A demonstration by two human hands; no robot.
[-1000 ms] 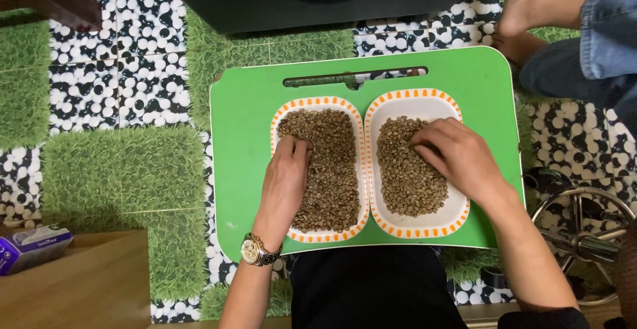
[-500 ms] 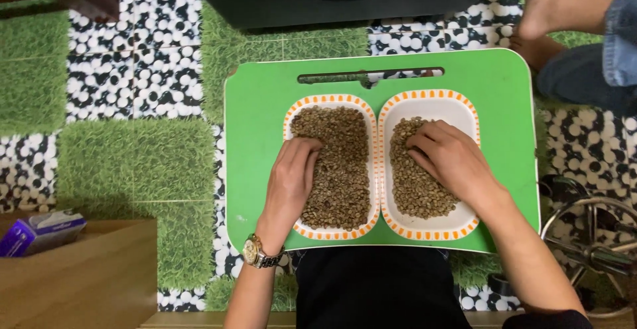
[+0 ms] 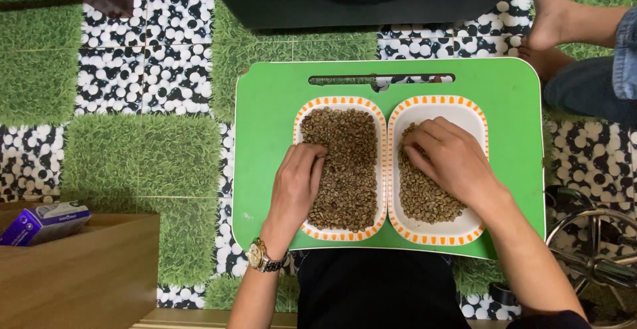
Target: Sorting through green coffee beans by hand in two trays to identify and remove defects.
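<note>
Smooth green plastic tray [image 3: 265,143], glossy white dishes [image 3: 439,231] (orange-trimmed), matt rough beans [image 3: 348,163], metal wristwatch [image 3: 260,256].

A green tray [image 3: 265,136] sits under both hands and holds everything. Two white dishes with orange rims lie right on it, side by side and touching: the left dish [image 3: 342,103] is under the left hand's fingers and is full of small brown beans [image 3: 348,163], and the right dish [image 3: 464,110] is under the right hand with fewer beans, its far end bare.
</note>
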